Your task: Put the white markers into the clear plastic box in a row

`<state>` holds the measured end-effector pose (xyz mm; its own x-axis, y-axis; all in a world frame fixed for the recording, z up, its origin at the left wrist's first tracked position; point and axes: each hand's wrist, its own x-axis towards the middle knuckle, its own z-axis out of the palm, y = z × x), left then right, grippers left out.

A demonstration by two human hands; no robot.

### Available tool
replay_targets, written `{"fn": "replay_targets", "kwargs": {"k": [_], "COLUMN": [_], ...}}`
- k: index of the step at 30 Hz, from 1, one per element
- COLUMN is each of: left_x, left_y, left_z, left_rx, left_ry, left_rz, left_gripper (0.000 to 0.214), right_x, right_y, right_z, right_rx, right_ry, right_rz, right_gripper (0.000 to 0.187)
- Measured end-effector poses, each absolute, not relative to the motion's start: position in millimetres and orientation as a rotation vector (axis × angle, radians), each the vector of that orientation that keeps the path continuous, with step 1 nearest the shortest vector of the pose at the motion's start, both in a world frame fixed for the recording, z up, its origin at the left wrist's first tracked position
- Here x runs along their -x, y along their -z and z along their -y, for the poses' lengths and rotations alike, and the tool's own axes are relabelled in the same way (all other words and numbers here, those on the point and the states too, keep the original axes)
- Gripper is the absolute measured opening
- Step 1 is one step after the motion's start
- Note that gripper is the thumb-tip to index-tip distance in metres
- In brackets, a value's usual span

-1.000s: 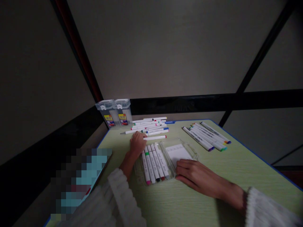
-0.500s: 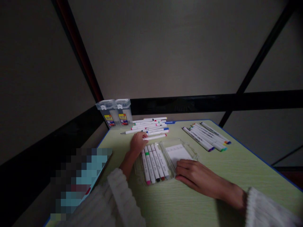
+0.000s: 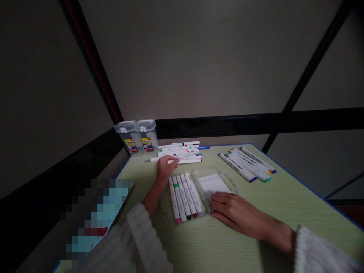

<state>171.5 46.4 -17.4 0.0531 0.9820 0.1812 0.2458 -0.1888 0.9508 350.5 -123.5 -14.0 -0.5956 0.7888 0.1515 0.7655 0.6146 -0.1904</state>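
Observation:
My left hand (image 3: 166, 167) is closed on one end of a white marker (image 3: 190, 161) with a red tip, at the near side of a loose marker pile (image 3: 179, 149). Closer to me lies a clear plastic marker case (image 3: 167, 207), opened flat. Its left half holds a row of several white markers (image 3: 184, 197) with pink, white, black, brown and grey ends. A white card (image 3: 212, 182) lies in the right half. My right hand (image 3: 239, 210) rests with bent fingers on the near right edge of the case, gripping it; the fingertips are partly hidden.
Two clear lidded containers (image 3: 136, 138) with yellow labels stand at the back left corner. Another group of white markers (image 3: 247, 165) lies at the right. A pixelated screen-like object (image 3: 105, 212) is at the left edge of the green table (image 3: 216, 246). Walls close in behind.
My left hand has moved slightly away from me, and the red-tipped marker has shifted a little toward the pile with it. My right hand and the case have stayed in place.

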Motion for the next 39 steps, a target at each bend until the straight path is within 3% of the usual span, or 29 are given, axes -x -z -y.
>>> {"fn": "replay_targets", "kwargs": {"k": [17, 39], "left_x": [-172, -172], "left_y": [19, 20], "left_z": [-47, -49], "left_rx": [-1.622, -1.741], "left_ry": [-1.177, -1.157], "left_rz": [-1.337, -1.41], "left_gripper": [0.031, 0.034], "right_x": [-350, -350], "right_y": [15, 11], "right_z": [123, 124], "right_rx": [1.29, 1.258], "right_ry": [-0.156, -0.099], "right_rz": [2.617, 2.632], "right_gripper": [0.023, 0.028]}}
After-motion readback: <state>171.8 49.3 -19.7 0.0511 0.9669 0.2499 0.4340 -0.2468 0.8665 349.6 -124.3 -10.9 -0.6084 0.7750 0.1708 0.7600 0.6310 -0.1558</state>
